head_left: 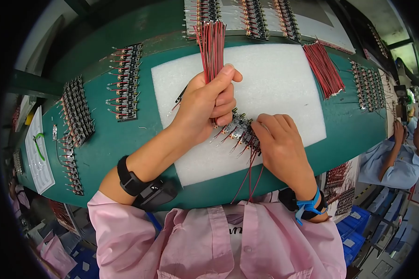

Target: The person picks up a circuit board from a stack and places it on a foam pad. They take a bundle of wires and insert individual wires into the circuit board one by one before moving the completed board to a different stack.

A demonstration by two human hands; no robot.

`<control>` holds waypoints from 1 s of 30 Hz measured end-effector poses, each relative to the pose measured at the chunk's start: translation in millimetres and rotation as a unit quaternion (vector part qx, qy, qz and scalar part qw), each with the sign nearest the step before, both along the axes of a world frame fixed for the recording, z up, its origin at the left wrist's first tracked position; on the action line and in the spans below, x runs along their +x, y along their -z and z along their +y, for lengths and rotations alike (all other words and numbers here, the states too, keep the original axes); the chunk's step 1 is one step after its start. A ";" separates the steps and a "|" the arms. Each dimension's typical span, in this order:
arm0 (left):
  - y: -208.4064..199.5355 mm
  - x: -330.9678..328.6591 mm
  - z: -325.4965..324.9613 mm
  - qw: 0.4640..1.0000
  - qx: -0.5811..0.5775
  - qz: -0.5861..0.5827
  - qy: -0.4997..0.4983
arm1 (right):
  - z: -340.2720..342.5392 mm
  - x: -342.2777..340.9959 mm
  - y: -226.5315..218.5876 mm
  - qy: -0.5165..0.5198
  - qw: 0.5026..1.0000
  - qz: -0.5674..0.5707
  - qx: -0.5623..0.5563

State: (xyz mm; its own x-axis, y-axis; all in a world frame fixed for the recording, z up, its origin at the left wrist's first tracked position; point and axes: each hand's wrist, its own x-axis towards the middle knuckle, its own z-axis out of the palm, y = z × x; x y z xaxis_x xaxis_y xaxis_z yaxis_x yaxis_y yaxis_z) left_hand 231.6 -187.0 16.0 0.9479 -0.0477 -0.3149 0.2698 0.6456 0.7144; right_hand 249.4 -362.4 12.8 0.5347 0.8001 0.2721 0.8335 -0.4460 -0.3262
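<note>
My left hand is closed round a thick bundle of thin red and black wires, which fans out beyond the fist. Just below that fist, a strip of small circuit boards lies tilted over the white foam sheet, short red leads along its near side. Curled fingers of my right hand grip the strip's right end; the fingertips are partly hidden. From beside them a few long red wires trail toward my body.
Another bundle of red wires lies at the sheet's right corner. Rows of circuit boards stand on the green table at left and right. A white sheet with green cutters is far left. A co-worker in blue sits at right.
</note>
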 end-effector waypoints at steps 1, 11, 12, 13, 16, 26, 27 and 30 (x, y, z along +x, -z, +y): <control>2.7 1.1 0.5 1.000 -0.014 -0.009 0.014 | -0.3 0.6 -1.5 0.000 1.000 0.003 -0.001; 9.1 8.1 -27.1 0.998 -0.015 -0.067 0.016 | 23.2 20.1 -12.5 0.100 0.892 0.402 0.181; 8.9 8.2 -28.3 0.997 -0.014 -0.068 0.019 | 23.1 22.0 -11.6 0.101 0.892 0.401 0.182; 8.5 8.2 -29.3 0.997 -0.018 -0.074 0.027 | 22.3 23.7 -8.7 0.105 0.885 0.414 0.184; 10.1 5.9 -27.4 0.996 -0.022 -0.084 0.032 | 23.7 26.0 -2.9 0.100 0.871 0.445 0.183; 11.9 0.1 -13.9 0.996 0.030 -0.047 -0.065 | 16.0 30.1 -10.4 0.104 0.733 0.603 0.298; 14.0 -0.9 -10.3 0.995 0.054 -0.047 -0.072 | 15.5 29.8 -9.8 0.101 0.717 0.611 0.319; 3.5 -7.2 -7.9 0.994 0.110 -0.010 0.007 | 15.9 27.9 -9.0 0.109 0.720 0.597 0.337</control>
State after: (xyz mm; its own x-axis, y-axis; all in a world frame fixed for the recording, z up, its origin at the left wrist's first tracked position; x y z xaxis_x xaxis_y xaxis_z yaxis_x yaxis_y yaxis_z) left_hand 224.4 -194.9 12.5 0.9540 0.0077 -0.2996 0.2612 0.4691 0.8437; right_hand 277.2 -346.5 21.7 0.8023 0.5632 -0.1979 -0.2856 0.0709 -0.9557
